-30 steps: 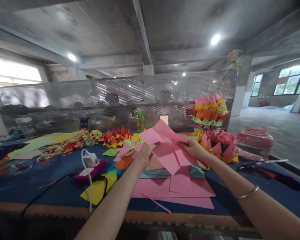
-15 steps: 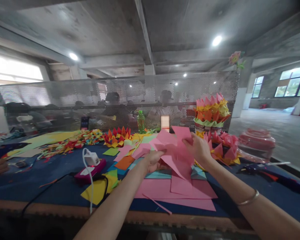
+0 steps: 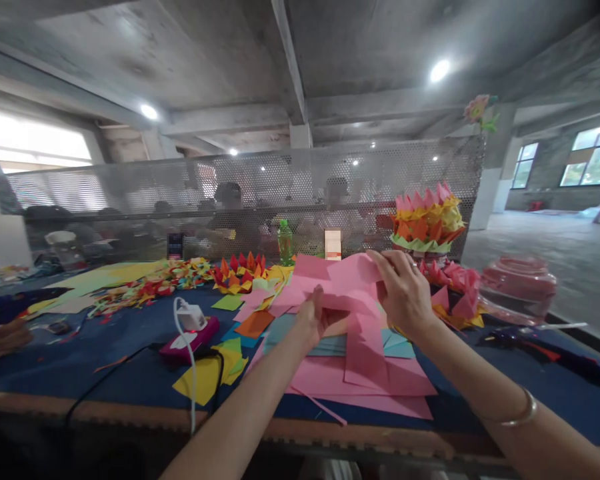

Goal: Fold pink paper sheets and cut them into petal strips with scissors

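Note:
Pink paper (image 3: 343, 283) is held up between my two hands over the table. My left hand (image 3: 314, 319) pinches its near left side, thumb on top. At its far right corner, my right hand (image 3: 405, 287) grips with bent fingers; a ring and a bracelet show on that arm. Below the raised paper lie light blue sheets (image 3: 290, 333) and larger pink sheets (image 3: 320, 377), with a pink strip reaching down over them. A thin pink offcut (image 3: 325, 408) rests near the table's front edge.
Left of my arm are a purple power strip (image 3: 190, 339) with a white charger, cables and yellow paper (image 3: 200, 380). Folded paper flowers (image 3: 240, 272) and a green bottle (image 3: 285, 243) stand behind. A glue gun (image 3: 550, 347) and pink jar (image 3: 517, 290) lie right. Another person's hand (image 3: 0, 333) is far left.
The pink paper has been turned flatter and wider between my hands. My right hand has moved to its upper corner, and my left hand has shifted slightly right. The view has shifted a little.

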The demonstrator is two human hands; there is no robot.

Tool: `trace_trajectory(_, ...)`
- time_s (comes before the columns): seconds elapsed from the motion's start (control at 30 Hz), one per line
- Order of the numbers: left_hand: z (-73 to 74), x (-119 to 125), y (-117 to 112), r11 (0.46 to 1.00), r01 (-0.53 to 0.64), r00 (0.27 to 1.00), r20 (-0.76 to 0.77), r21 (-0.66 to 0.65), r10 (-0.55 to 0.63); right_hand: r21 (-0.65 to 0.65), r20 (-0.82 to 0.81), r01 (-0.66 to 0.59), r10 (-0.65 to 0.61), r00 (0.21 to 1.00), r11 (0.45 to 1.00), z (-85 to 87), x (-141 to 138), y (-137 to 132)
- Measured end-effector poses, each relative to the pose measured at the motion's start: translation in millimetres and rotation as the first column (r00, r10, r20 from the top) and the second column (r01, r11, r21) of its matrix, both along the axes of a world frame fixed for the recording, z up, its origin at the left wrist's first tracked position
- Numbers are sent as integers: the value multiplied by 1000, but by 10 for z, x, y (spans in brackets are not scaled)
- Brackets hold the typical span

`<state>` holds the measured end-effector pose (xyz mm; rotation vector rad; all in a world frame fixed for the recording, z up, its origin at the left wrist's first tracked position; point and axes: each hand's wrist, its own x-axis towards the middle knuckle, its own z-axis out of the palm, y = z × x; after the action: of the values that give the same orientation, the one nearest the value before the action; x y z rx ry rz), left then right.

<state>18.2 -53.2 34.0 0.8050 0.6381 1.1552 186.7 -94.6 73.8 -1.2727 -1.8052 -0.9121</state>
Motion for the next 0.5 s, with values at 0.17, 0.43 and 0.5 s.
trace_trajectory(0.17, -41, 143, -243, 977, 79, 997, 39, -199, -72, -349, 293, 11, 98, 951, 937, -222, -231, 39)
trace_trajectory(0.43, 10, -295, -1005, 854, 418, 849, -202, -309, -488, -594, 213, -83, 256, 943, 800, -432, -222, -81)
trace_trajectory(0.5, 125, -483, -1214, 833, 538, 688, -502, -132, -524, -583, 215, -146, 325, 921, 799, -452, -177, -138)
